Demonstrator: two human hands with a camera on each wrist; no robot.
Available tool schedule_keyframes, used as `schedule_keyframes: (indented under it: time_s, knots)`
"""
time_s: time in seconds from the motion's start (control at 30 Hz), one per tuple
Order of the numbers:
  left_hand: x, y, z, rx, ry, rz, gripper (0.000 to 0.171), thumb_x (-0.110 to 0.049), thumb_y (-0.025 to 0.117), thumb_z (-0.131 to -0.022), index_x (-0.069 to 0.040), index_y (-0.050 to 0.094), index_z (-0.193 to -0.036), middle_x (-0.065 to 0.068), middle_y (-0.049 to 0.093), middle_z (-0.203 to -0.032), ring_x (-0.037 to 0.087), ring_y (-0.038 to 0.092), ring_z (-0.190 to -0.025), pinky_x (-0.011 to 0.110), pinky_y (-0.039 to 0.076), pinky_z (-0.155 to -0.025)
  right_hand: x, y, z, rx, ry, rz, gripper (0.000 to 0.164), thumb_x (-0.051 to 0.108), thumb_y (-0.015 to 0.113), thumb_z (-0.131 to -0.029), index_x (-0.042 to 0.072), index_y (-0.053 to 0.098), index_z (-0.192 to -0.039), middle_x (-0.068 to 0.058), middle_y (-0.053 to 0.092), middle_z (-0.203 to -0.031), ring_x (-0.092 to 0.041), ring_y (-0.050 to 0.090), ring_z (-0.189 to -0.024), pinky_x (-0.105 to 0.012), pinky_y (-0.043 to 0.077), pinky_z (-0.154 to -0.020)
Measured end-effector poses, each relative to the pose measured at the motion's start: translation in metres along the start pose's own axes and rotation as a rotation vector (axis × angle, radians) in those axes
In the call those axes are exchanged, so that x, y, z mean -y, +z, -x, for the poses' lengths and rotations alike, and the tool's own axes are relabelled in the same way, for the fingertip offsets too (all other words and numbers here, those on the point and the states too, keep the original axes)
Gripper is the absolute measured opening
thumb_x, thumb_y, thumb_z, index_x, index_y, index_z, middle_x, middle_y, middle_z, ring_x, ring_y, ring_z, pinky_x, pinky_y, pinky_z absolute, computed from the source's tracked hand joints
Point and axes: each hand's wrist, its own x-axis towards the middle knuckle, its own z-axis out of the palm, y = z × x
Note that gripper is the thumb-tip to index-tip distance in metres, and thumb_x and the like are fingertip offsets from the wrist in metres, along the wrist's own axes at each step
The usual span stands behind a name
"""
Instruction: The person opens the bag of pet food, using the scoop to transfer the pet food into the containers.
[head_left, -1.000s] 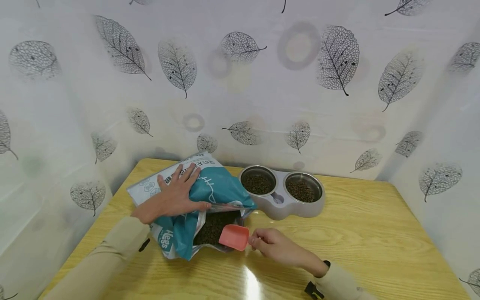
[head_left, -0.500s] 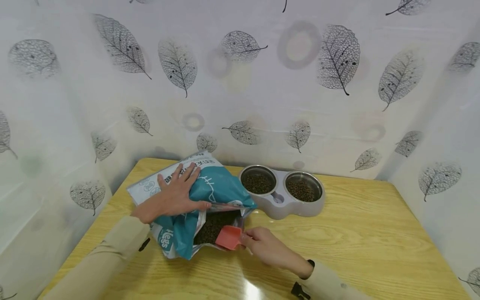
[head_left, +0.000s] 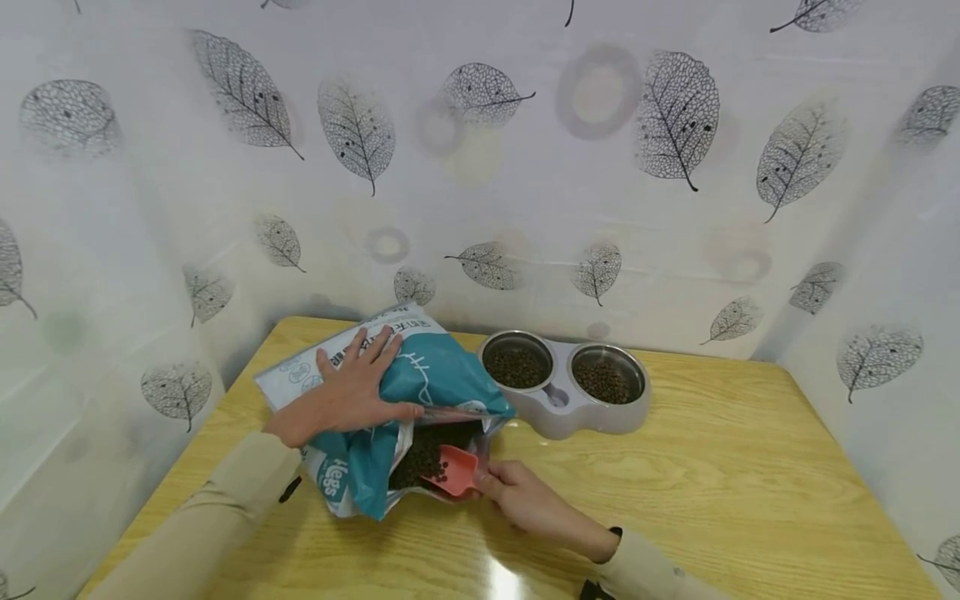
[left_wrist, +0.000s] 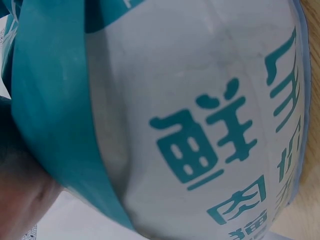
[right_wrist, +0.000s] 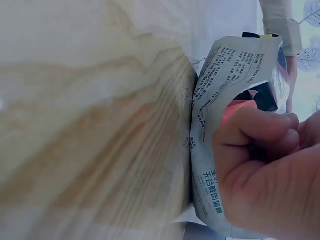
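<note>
A teal and white pet food bag (head_left: 442,371) lies on its side, its mouth facing the front right and brown kibble (head_left: 408,467) showing inside. My left hand (head_left: 348,396) rests on top of the bag with fingers spread. My right hand (head_left: 528,500) pinches the handle of a pink scoop (head_left: 458,472), whose bowl is in the bag's mouth with some kibble in it. In the right wrist view the curled fingers (right_wrist: 265,125) hide most of the scoop (right_wrist: 237,108). The left wrist view is filled by the bag (left_wrist: 175,100).
Behind the bag's right side stands a grey double feeder (head_left: 558,421) with two steel bowls, each holding kibble. The wooden table (head_left: 720,475) stretches to the right. A leaf-patterned curtain (head_left: 525,192) hangs around the table's back and sides.
The right hand has moved left with the scoop, further into the bag's mouth. Kibble now shows in the scoop. The left hand and the bag have stayed in place.
</note>
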Motion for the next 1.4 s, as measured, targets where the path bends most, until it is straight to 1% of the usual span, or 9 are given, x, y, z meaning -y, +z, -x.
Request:
schedule_keyframes:
  time_s: [0.17, 0.43, 0.57, 0.7, 0.93, 1.07, 1.17, 1.3, 1.4]
  knots:
    - [-0.001, -0.001, 0.000, 0.010, -0.002, 0.008, 0.119, -0.082, 0.058, -0.083, -0.014, 0.007, -0.167, 0.015, 0.004, -0.174, 0.050, -0.003, -0.158, 0.093, -0.003, -0.102, 0.001, -0.003, 0.008, 0.034, 0.007, -0.094, 0.043, 0.029, 0.043, -0.112, -0.009, 0.061, -0.103, 0.005, 0.038, -0.059, -0.008, 0.027, -0.044, -0.023, 0.028, -0.041]
    - [0.000, 0.000, -0.001, 0.018, -0.006, 0.008, 0.120, -0.082, 0.058, -0.082, -0.014, 0.007, -0.167, 0.014, 0.003, -0.174, 0.050, -0.004, -0.158, 0.092, -0.004, -0.102, -0.003, -0.008, 0.016, 0.044, 0.005, -0.175, 0.044, 0.032, 0.042, -0.112, -0.009, 0.058, -0.104, 0.003, 0.041, -0.061, -0.008, 0.029, -0.046, -0.023, 0.028, -0.043]
    - [0.000, 0.001, -0.001, 0.017, -0.002, 0.011, 0.120, -0.082, 0.058, -0.083, -0.014, 0.008, -0.167, 0.014, 0.003, -0.174, 0.050, -0.004, -0.158, 0.092, -0.004, -0.102, -0.002, -0.012, 0.019, 0.059, -0.006, -0.189, 0.045, 0.033, 0.041, -0.112, -0.008, 0.057, -0.104, 0.004, 0.041, -0.061, -0.008, 0.030, -0.047, -0.023, 0.028, -0.044]
    - [0.000, 0.001, -0.001, 0.010, 0.000, 0.014, 0.119, -0.082, 0.058, -0.083, -0.014, 0.008, -0.167, 0.014, 0.004, -0.174, 0.050, -0.003, -0.158, 0.092, -0.004, -0.102, 0.000, -0.015, 0.019, 0.061, -0.027, -0.178, 0.047, 0.033, 0.040, -0.112, -0.011, 0.055, -0.105, 0.004, 0.041, -0.060, -0.007, 0.032, -0.048, -0.023, 0.029, -0.045]
    - [0.001, 0.001, -0.001, 0.009, 0.004, 0.011, 0.119, -0.082, 0.058, -0.083, -0.015, 0.007, -0.167, 0.014, 0.004, -0.174, 0.050, -0.004, -0.158, 0.092, -0.004, -0.102, 0.003, -0.021, 0.023, 0.081, -0.062, -0.208, 0.046, 0.030, 0.034, -0.114, -0.013, 0.050, -0.106, 0.004, 0.042, -0.062, -0.007, 0.033, -0.048, -0.023, 0.030, -0.046]
    - [0.001, 0.002, -0.001, 0.009, 0.008, 0.014, 0.119, -0.082, 0.058, -0.083, -0.015, 0.008, -0.167, 0.014, 0.004, -0.174, 0.050, -0.004, -0.158, 0.092, -0.004, -0.102, 0.003, -0.024, 0.027, 0.104, -0.124, -0.251, 0.052, 0.033, 0.036, -0.113, -0.017, 0.045, -0.107, 0.004, 0.043, -0.064, -0.006, 0.034, -0.049, -0.022, 0.030, -0.046]
    - [0.002, 0.002, -0.001, 0.008, 0.009, 0.015, 0.119, -0.083, 0.058, -0.082, -0.015, 0.008, -0.167, 0.014, 0.004, -0.174, 0.050, -0.004, -0.158, 0.092, -0.004, -0.102, 0.003, -0.026, 0.028, 0.118, -0.208, -0.275, 0.053, 0.032, 0.036, -0.113, -0.020, 0.041, -0.106, 0.005, 0.045, -0.065, -0.005, 0.035, -0.050, -0.024, 0.029, -0.044]
    - [0.002, 0.002, -0.001, 0.008, 0.007, 0.018, 0.119, -0.083, 0.058, -0.082, -0.016, 0.007, -0.167, 0.013, 0.003, -0.175, 0.049, -0.004, -0.158, 0.092, -0.004, -0.103, 0.004, -0.030, 0.029, 0.128, -0.327, -0.298, 0.048, 0.025, 0.034, -0.114, -0.022, 0.040, -0.104, 0.004, 0.046, -0.068, -0.008, 0.035, -0.050, -0.029, 0.027, -0.041]
    - [0.001, 0.001, -0.001, 0.010, 0.003, 0.019, 0.119, -0.083, 0.057, -0.082, -0.016, 0.007, -0.167, 0.013, 0.003, -0.175, 0.049, -0.004, -0.158, 0.092, -0.004, -0.103, 0.004, -0.034, 0.029, 0.126, -0.379, -0.306, 0.044, 0.021, 0.033, -0.114, -0.021, 0.040, -0.104, 0.002, 0.045, -0.069, -0.013, 0.032, -0.049, -0.034, 0.024, -0.040]
